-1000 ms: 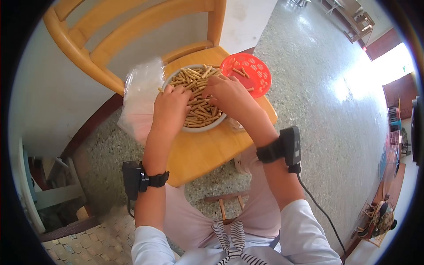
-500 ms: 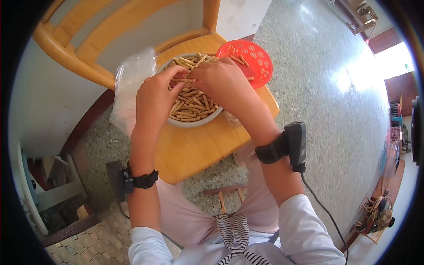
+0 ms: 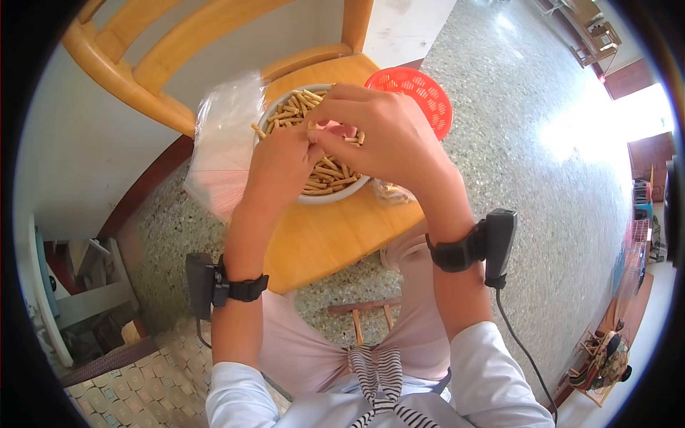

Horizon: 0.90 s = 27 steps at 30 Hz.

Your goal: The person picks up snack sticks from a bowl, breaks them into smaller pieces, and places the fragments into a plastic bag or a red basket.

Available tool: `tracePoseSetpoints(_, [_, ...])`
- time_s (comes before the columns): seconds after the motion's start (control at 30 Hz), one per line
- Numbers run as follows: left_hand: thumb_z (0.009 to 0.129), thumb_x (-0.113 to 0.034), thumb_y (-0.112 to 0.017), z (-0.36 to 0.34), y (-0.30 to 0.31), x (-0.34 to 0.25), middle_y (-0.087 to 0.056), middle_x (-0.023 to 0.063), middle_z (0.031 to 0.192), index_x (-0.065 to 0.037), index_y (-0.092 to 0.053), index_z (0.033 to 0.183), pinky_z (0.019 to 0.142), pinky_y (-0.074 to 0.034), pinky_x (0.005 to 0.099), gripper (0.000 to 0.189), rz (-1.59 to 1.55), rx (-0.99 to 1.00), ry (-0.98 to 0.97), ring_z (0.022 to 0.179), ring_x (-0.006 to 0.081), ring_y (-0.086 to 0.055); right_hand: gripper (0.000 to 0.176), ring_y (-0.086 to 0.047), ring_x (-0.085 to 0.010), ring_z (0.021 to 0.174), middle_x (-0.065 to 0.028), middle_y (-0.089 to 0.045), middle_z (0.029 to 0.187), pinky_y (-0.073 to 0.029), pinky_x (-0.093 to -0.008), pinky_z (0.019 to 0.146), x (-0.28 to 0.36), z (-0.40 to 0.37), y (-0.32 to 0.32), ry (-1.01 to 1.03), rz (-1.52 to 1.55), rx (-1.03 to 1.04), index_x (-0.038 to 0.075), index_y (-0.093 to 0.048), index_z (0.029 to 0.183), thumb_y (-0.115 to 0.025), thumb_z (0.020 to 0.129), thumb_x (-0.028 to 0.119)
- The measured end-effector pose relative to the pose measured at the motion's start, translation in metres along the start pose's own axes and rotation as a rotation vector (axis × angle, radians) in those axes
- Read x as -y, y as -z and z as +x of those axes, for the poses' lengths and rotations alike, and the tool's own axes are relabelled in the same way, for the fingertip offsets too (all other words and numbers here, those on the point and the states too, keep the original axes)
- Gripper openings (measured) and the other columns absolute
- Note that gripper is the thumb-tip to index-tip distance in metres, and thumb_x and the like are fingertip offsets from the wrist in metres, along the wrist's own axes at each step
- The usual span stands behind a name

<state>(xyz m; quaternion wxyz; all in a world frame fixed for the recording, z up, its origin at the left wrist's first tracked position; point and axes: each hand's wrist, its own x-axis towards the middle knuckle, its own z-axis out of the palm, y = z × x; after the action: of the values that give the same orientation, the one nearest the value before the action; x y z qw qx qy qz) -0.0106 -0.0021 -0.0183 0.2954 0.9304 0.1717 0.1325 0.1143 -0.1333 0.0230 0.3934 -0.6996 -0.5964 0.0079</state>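
A white bowl (image 3: 344, 191) full of short tan sticks (image 3: 327, 175) stands on the wooden chair seat (image 3: 307, 239). Over the bowl, my left hand (image 3: 280, 160) has its fingers drawn together against those of my right hand (image 3: 378, 132). My right hand's thumb and fingers curve round in a pinch, with a stick end showing beside them. What the fingertips hold is largely hidden. Behind my right hand is a red perforated basket (image 3: 434, 100) on the bowl's right. A clear plastic bag (image 3: 227, 128) lies at the bowl's left.
A small clear bag (image 3: 391, 192) sits on the seat right of the bowl. The chair's slatted back (image 3: 128, 82) rises at the upper left. A small wooden stool (image 3: 365, 308) shows between the person's legs. Speckled floor surrounds the chair.
Both hands have shifted rightward in view and turned, the left hand's fingers now more hidden. The chair, bowl and basket also appear slightly further right. My right hand now covers more of the basket.
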Motion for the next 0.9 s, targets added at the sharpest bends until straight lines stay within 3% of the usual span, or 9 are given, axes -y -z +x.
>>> tracePoseSetpoints(0.17, [0.096, -0.023, -0.062, -0.001, 0.001, -0.011, -0.07, 0.0181, 0.092, -0.006, -0.068, 0.112, 0.075, -0.053, 0.045, 0.024, -0.113, -0.059, -0.02, 0.086, 0.0393, -0.067, 0.019, -0.068, -0.0281, 0.073, -0.0041, -0.068, 0.085, -0.053, -0.0383, 0.062, 0.003, 0.0, 0.0, 0.04, 0.027, 0.009, 0.011, -0.073, 0.088, -0.068, 0.087, 0.029])
tracePoseSetpoints(0.23, [0.093, -0.02, -0.067, 0.002, 0.004, -0.011, -0.073, 0.0122, 0.088, -0.005, -0.069, 0.114, 0.073, -0.054, 0.0368, 0.025, -0.288, -0.048, 0.011, 0.082, 0.028, -0.071, 0.017, -0.067, -0.0283, 0.071, -0.0045, -0.069, 0.084, -0.053, -0.0383, 0.062, 0.001, -0.001, 0.003, 0.025, 0.013, -0.012, 0.012, -0.073, 0.09, -0.069, 0.087, 0.028])
tracePoseSetpoints(0.27, [0.093, -0.02, -0.067, 0.004, 0.007, -0.01, -0.073, 0.0122, 0.088, -0.005, -0.069, 0.114, 0.073, -0.054, 0.0368, 0.025, -0.288, -0.049, 0.012, 0.082, 0.028, -0.071, 0.015, -0.067, -0.0285, 0.07, -0.005, -0.069, 0.083, -0.053, -0.0384, 0.062, 0.0, 0.0, 0.005, 0.01, -0.003, -0.034, 0.012, -0.073, 0.092, -0.07, 0.087, 0.026])
tracePoseSetpoints(0.33, [0.091, -0.017, -0.072, 0.008, 0.013, -0.007, -0.072, 0.004, 0.084, -0.005, -0.072, 0.11, 0.071, -0.052, 0.0274, 0.023, -0.602, -0.03, 0.142, 0.078, 0.0133, -0.068, 0.014, -0.067, -0.029, 0.069, -0.0057, -0.07, 0.081, -0.053, -0.0385, 0.062, -0.009, -0.001, 0.007, 0.002, -0.01, -0.072, 0.012, -0.073, 0.095, -0.07, 0.087, 0.024])
tracePoseSetpoints(0.43, [0.089, -0.015, -0.075, 0.009, 0.017, -0.004, -0.07, -0.0005, 0.088, -0.006, -0.074, 0.106, 0.068, -0.048, 0.0223, 0.019, -0.714, -0.133, 0.096, 0.075, 0.0062, -0.062, 0.015, -0.068, -0.0297, 0.069, -0.0078, -0.071, 0.079, -0.053, -0.0387, 0.062, -0.013, -0.003, 0.014, -0.035, -0.006, -0.119, 0.012, -0.072, 0.099, -0.071, 0.087, 0.02])
tracePoseSetpoints(0.63, [0.087, -0.011, -0.076, 0.009, 0.011, -0.011, -0.069, 0.0005, 0.093, -0.006, -0.073, 0.099, 0.061, -0.044, 0.0222, 0.013, -0.575, -0.321, -0.138, 0.071, 0.0069, -0.06, 0.016, -0.07, -0.0295, 0.075, -0.0112, -0.072, 0.082, -0.053, -0.0384, 0.065, -0.015, -0.003, 0.01, -0.109, 0.011, -0.076, 0.01, -0.07, 0.101, -0.071, 0.088, 0.02])
tracePoseSetpoints(0.73, [0.091, -0.005, -0.072, 0.006, 0.013, -0.019, -0.066, -0.0009, 0.094, -0.003, -0.07, 0.1, 0.066, -0.044, 0.0205, 0.009, -0.43, -0.336, -0.206, 0.073, 0.0053, -0.06, 0.018, -0.07, -0.0296, 0.076, -0.012, -0.072, 0.084, -0.053, -0.0384, 0.066, -0.018, -0.004, 0.006, -0.12, 0.034, -0.043, 0.01, -0.07, 0.101, -0.071, 0.088, 0.023])
tracePoseSetpoints(0.8, [0.091, -0.006, -0.072, 0.006, 0.011, -0.019, -0.066, -0.0012, 0.094, -0.004, -0.069, 0.099, 0.066, -0.044, 0.02, 0.009, -0.446, -0.344, -0.166, 0.073, 0.0049, -0.059, 0.021, -0.07, -0.0298, 0.076, -0.0122, -0.072, 0.085, -0.053, -0.0385, 0.066, -0.019, -0.004, 0.01, -0.107, 0.054, -0.058, 0.009, -0.07, 0.101, -0.072, 0.088, 0.025])
tracePoseSetpoints(0.9, [0.09, -0.009, -0.073, 0.006, -0.002, -0.021, -0.068, -0.0007, 0.092, -0.007, -0.07, 0.099, 0.063, -0.045, 0.0212, 0.01, -0.563, -0.351, -0.101, 0.07, 0.0067, -0.06, 0.036, -0.069, -0.0284, 0.08, -0.0113, -0.072, 0.087, -0.053, -0.0402, 0.069, -0.028, -0.011, 0.033, -0.358, -0.031, 0.105, 0.008, -0.071, 0.102, -0.078, 0.081, 0.038])
